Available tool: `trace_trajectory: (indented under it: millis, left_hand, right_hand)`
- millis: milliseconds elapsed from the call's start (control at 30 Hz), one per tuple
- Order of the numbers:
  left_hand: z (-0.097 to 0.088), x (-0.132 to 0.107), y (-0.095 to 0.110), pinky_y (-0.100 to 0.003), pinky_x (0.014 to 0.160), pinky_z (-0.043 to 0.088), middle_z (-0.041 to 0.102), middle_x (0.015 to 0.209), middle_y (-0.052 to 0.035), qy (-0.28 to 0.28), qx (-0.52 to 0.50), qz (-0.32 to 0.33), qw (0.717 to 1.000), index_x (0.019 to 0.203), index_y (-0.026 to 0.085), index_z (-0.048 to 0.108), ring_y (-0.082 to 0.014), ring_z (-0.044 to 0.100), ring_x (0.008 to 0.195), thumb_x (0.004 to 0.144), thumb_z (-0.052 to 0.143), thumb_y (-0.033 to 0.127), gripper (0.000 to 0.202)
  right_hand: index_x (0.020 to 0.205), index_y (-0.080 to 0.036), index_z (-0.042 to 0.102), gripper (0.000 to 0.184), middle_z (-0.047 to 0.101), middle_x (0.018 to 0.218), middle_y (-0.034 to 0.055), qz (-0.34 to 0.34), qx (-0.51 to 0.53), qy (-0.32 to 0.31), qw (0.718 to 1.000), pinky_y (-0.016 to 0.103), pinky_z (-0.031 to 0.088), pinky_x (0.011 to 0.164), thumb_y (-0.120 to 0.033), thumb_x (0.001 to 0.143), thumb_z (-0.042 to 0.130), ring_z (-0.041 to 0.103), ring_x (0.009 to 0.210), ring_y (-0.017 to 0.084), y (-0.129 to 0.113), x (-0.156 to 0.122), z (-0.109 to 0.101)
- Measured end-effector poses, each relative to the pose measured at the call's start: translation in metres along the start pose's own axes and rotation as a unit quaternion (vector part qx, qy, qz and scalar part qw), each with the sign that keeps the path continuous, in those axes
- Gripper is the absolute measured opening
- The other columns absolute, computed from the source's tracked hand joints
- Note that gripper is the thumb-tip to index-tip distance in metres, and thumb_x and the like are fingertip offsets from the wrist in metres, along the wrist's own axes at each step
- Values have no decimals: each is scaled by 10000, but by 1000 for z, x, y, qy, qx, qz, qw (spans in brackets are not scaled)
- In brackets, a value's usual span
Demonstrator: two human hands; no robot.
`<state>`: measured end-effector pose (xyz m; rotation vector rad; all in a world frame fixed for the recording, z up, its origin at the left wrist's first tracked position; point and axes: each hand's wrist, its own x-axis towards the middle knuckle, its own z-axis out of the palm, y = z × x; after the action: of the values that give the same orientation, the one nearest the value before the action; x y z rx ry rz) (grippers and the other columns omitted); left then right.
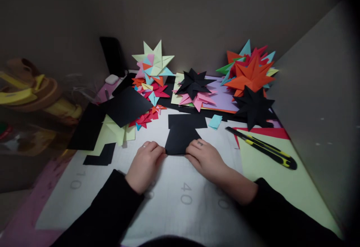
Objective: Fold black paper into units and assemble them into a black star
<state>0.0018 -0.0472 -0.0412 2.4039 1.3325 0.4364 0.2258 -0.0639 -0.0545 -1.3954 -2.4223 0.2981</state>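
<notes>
A small sheet of black paper point(181, 138) lies on the white mat in front of me, its near edge folded or doubled over. My left hand point(146, 166) pinches the left end of that near edge. At the right end, my right hand point(206, 160) presses and pinches the same edge, fingers curled together. Just beyond the paper lies another black strip point(188, 120), partly covered by it. A small light-blue paper piece point(215, 121) rests to its right.
A black-and-yellow utility knife point(261, 147) lies on pale green paper point(277, 181) at the right. Folded paper stars, black point(194, 83), orange point(251, 74) and pale green point(154, 59), stand along the back. Black sheets point(128, 106) and scraps point(101, 156) lie left.
</notes>
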Motion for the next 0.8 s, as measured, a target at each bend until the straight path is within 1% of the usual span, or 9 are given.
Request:
trace_trajectory:
  millis: [133,267,333,467,533,600,700,800]
  left_hand:
    - [-6,-4,-4,-358,733,439,577,800,-60,-8,-11,-16,1000,776,171,600,-201,512,784,898,454,189,192]
    - [-13,-5,-6,-347,749,430,579,795,-42,-9,-58,-39,997,749,176,563,-186,518,784,879,460,175,165]
    - [-14,-2,-4,-334,735,426,578,790,-31,-4,-74,-60,995,754,181,541,-180,523,778,875,471,199,142]
    - [-13,9,1,-320,680,409,578,759,-16,-5,-37,-87,995,767,193,530,-186,524,745,827,543,240,77]
    - [-14,14,1,-303,653,401,579,747,-9,-27,-26,-80,996,764,198,529,-183,528,734,789,572,218,54]
    - [-16,17,-1,-293,652,403,580,746,-5,-54,-29,-58,996,758,202,529,-179,534,739,768,579,203,52]
    - [-21,19,-8,-296,679,414,583,764,-8,-80,-38,-29,996,760,201,533,-177,540,759,753,564,180,38]
    - [-24,17,-13,-300,692,424,589,773,-5,-87,-60,-24,994,776,202,549,-174,544,764,719,560,135,89]
  right_hand:
    - [751,-194,586,170,582,767,53,4,-1,-5,1000,307,392,669,-211,890,489,497,746,194,-1,1,-1]
    - [746,-192,587,154,584,771,50,2,-13,-5,1000,302,389,660,-203,879,511,492,749,196,-2,2,-2]
    - [742,-189,591,149,585,773,52,-5,-23,-6,1000,301,386,661,-202,874,522,488,749,196,-2,1,-2]
    - [748,-190,608,159,593,789,63,-33,-54,-6,998,304,374,670,-127,855,508,474,757,197,-3,-1,-3]
    - [756,-190,614,170,599,805,67,-41,-62,-7,997,303,368,663,-80,828,506,469,753,195,-3,-3,-4]
    - [753,-190,616,178,602,817,69,-41,-61,-6,997,302,368,663,-68,820,507,468,754,193,-3,-4,-4]
    - [771,-188,629,166,604,827,75,-37,-49,-2,998,310,381,687,-102,843,507,476,776,199,-3,-4,-5]
    - [866,-187,650,128,609,851,75,-46,-19,1,999,317,398,718,-163,862,524,494,812,203,-2,-5,-6]
